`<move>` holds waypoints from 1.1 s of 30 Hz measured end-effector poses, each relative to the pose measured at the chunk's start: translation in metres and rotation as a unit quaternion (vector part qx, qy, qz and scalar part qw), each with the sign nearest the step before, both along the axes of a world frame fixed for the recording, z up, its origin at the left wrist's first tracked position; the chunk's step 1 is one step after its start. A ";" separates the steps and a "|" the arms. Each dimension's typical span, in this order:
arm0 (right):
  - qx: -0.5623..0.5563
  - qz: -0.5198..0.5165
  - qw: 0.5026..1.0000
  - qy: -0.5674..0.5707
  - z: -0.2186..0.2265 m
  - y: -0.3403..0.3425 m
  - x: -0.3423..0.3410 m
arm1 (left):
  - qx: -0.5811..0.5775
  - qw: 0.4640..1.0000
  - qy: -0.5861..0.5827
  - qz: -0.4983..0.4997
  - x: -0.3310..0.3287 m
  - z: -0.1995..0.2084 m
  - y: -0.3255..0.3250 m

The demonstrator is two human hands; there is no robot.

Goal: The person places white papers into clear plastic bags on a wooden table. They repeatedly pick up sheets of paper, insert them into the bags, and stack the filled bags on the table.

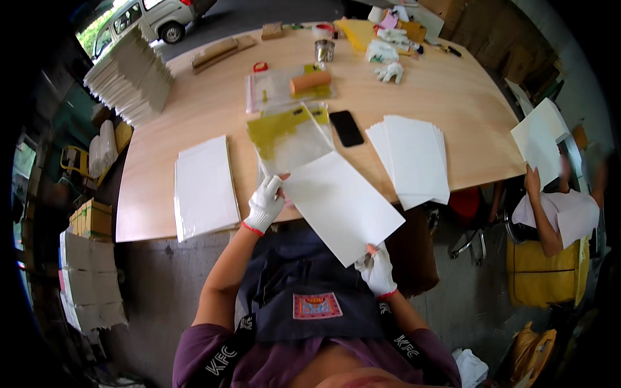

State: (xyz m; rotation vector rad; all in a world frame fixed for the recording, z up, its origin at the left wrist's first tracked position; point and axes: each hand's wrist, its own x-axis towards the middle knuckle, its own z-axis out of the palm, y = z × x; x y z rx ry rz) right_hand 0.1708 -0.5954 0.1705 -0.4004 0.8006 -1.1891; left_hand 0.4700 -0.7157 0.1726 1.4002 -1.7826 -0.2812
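Observation:
A white sheet (pixel 346 207) lies at a slant in front of me, its near end sticking out past the table edge. My right hand (pixel 377 270), in a white knit glove with bare fingertips, grips that near corner. My left hand (pixel 266 199), gloved alike, is closed at the mouth of a clear plastic bag (pixel 284 136) with olive-yellow patches. Its fingertips also touch the sheet's far left corner, and what exactly they pinch is partly hidden. The sheet's far edge overlaps the bag. More such bags (pixel 259 87) lie beyond, under an orange-brown roll (pixel 310 82).
A bagged white stack (pixel 207 187) lies left, fanned white sheets (pixel 411 158) right, a black phone (pixel 347 128) between. A tall white stack (pixel 129 77) stands far left. Beyond are a metal cup (pixel 324 50) and a glove (pixel 389 72). At right, another person's hand (pixel 533 184) holds white sheets.

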 end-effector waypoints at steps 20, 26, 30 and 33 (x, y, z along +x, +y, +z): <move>0.076 0.066 0.994 -0.030 -0.040 -0.016 0.063 | 0.258 0.655 0.710 -0.001 -0.126 -0.186 0.090; 0.128 0.112 0.976 -0.132 -0.073 -0.055 0.082 | 0.303 0.659 0.688 0.024 -0.104 -0.150 0.083; -0.021 0.276 0.944 0.177 -0.040 -0.052 0.083 | 0.465 0.556 0.689 -0.012 -0.065 -0.119 0.105; -0.123 0.313 0.841 0.423 -0.021 -0.061 0.100 | 0.401 0.638 0.653 0.080 -0.034 -0.089 0.112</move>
